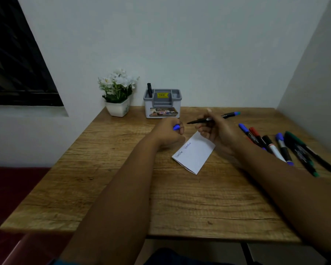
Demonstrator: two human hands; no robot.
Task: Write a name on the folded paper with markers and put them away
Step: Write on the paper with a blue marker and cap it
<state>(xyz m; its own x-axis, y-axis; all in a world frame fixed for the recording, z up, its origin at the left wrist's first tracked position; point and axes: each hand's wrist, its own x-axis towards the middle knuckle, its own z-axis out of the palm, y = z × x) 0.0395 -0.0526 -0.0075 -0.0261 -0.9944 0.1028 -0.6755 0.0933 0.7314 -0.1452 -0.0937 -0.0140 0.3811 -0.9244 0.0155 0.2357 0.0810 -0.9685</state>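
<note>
The folded white paper (194,154) lies on the wooden table (122,188), with a name written twice along its left edge. Above its far end my right hand (214,131) grips an uncapped marker (228,115) with a blue end, its dark tip pointing left. My left hand (167,133) is curled round the blue cap (176,127), just left of the marker's tip. Several more markers (281,148) in blue, red, black and green lie in a row at the right. A grey organiser (161,103) at the back holds one black marker (149,89).
A white pot of white flowers (117,92) stands left of the organiser by the wall. A wall closes off the table's right side. A dark window sits at the upper left, and a red seat lies beyond the table's left edge.
</note>
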